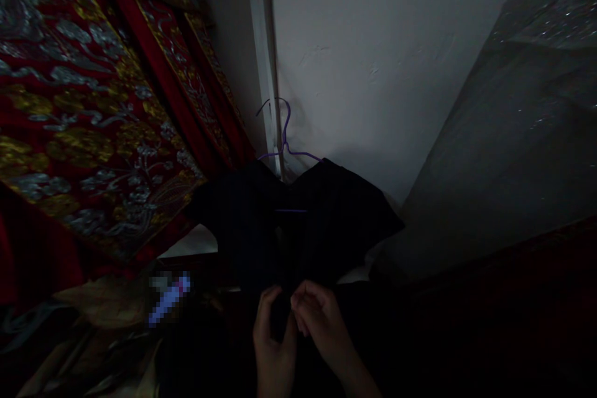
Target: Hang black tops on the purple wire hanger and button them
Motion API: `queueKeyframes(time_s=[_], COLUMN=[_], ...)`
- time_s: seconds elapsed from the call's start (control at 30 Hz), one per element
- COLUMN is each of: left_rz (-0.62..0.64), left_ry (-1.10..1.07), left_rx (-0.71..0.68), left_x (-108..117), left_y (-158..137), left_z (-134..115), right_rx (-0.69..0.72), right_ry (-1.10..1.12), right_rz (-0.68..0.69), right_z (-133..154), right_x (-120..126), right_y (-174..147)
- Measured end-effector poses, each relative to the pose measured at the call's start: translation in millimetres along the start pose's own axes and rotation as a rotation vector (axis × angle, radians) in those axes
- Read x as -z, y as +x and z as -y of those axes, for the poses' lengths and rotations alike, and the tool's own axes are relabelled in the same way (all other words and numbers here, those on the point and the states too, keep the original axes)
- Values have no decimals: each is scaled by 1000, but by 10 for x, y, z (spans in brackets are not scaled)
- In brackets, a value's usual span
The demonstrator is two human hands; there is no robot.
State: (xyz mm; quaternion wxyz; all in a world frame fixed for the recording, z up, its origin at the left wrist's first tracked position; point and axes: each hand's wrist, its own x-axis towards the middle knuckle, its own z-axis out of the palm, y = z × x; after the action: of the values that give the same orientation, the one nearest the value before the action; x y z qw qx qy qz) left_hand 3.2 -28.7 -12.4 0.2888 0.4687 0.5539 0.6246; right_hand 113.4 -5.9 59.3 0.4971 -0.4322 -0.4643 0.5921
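Note:
A dark short-sleeved garment (345, 211) hangs open-necked on a thin purple hanger (285, 143), whose hook is at a narrow upright strip by the wall. My left hand (275, 339) is at the lower front of the garment, thumb and fingers closed on the dark cloth. Close beside it, my right hand (321, 317) has its fingers curled in a pinch at the front edge. The light is very dim, so any button or fastening between the fingertips is hidden.
To the left hangs a red cloth (116, 106) with gold and silver embroidery. Behind the garment is a pale wall (373, 43). Clear plastic sheeting (527, 118) covers the right side. A pale cloth-like heap (102, 305) and a blurred-out bluish item (168, 300) lie at lower left.

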Motion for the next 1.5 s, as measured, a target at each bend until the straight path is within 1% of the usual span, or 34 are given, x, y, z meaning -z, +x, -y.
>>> queueKeyframes(time_s=[0.07, 0.17, 0.3, 0.43, 0.53, 0.67, 0.8, 0.87, 0.97, 1.07, 1.13, 1.2, 1.23, 1.27, 1.3, 1.37, 1.43, 1.5], left_rz=[-8, 45, 114, 136, 138, 131, 120, 155, 255, 318, 391, 484, 501, 491, 459, 328, 202, 172], left_ry=[-13, -6, -7, 2, 27, 38, 59, 64, 79, 102, 123, 148, 151, 147, 138, 112, 101, 155], left_rx=[19, 24, -10, -1, 1, 17, 28, 33, 1, -71, -114, -164, -207, -252, -311, -470, -585, -685], left_x=[-58, -76, -59, -81, -125, -198, -300, -368, -461, -506, -496, -451, -418, -381, -343, -281, -254, -262], left_y=[18, 102, 189, 179, 151, 135, 107, 80, 75, 189, 342, 540, 646, 753, 859, 1060, 1241, 1391], left_z=[-31, -174, -338, -327, -265, -165, -70, -51, -75, -149, -242, -396, -503, -629, -773, -1090, -1399, -1642], right_rx=[-4, -21, -9, 41, 42, 57, 171, 249, 330, 368, 401, 443, 460, 471, 476, 476, 486, 514], right_ry=[-28, -47, 10, 36, -10, -61, -57, -25, 30, 55, 52, 39, 25, 8, -12, -54, -77, -89], right_rz=[9, 14, -60, -148, -172, -133, -160, -185, -192, -167, -157, -156, -154, -150, -140, -115, -98, -91], right_z=[33, 47, -19, -54, 35, 341, 834, 1114, 1479, 1674, 1701, 1676, 1657, 1638, 1622, 1606, 1607, 1616], right_x=[22, 46, 30, 48, 108, 193, 217, 189, 124, 85, 87, 106, 117, 127, 133, 130, 107, 80], right_y=[0, 24, 70, 119, 183, 358, 641, 781, 920, 949, 923, 877, 851, 825, 799, 750, 705, 665])
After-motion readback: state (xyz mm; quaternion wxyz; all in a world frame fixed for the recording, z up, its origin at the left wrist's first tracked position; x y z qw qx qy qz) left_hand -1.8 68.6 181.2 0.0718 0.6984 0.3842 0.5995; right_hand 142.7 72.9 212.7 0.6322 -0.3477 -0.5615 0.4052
